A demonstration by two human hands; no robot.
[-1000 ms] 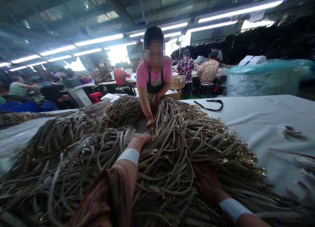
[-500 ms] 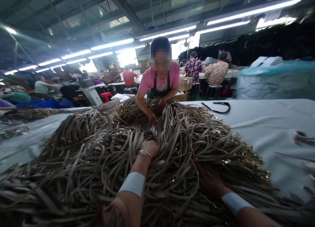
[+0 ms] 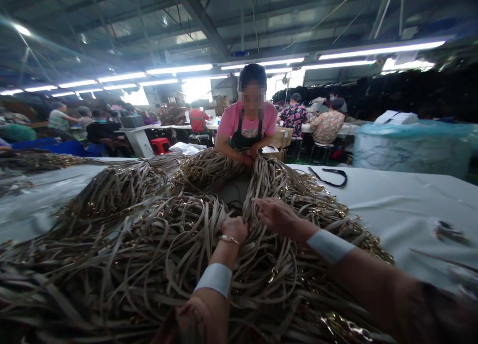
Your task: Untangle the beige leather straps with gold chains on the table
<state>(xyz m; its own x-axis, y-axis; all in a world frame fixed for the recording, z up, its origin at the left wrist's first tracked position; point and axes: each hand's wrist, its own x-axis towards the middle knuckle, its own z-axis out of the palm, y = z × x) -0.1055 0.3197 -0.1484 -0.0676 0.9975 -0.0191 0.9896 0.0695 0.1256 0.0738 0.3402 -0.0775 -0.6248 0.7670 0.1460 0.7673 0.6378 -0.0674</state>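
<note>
A big heap of tan straps (image 3: 123, 234) with gold metal fittings covers the white table (image 3: 403, 199). My left hand (image 3: 234, 228), with a bracelet at the wrist, is closed down in the straps at the heap's middle. My right hand (image 3: 276, 215) lies just to its right on top of a strap bundle, fingers curled into it. Whether either hand has a firm hold on particular straps is hidden by the tangle. Across the table a person in a pink shirt and dark apron (image 3: 247, 127) has both hands on the far side of the heap.
A black strap (image 3: 330, 177) lies alone on the table beyond the heap. A few loose straps (image 3: 446, 232) lie at the right. More strap piles (image 3: 33, 161) sit far left. Behind are a wrapped bale (image 3: 411, 142), cardboard boxes, and several other workers at tables.
My right hand has come up from the near right side of the heap to its middle, beside my left hand. The person opposite has drawn both hands back to the heap's far edge.
</note>
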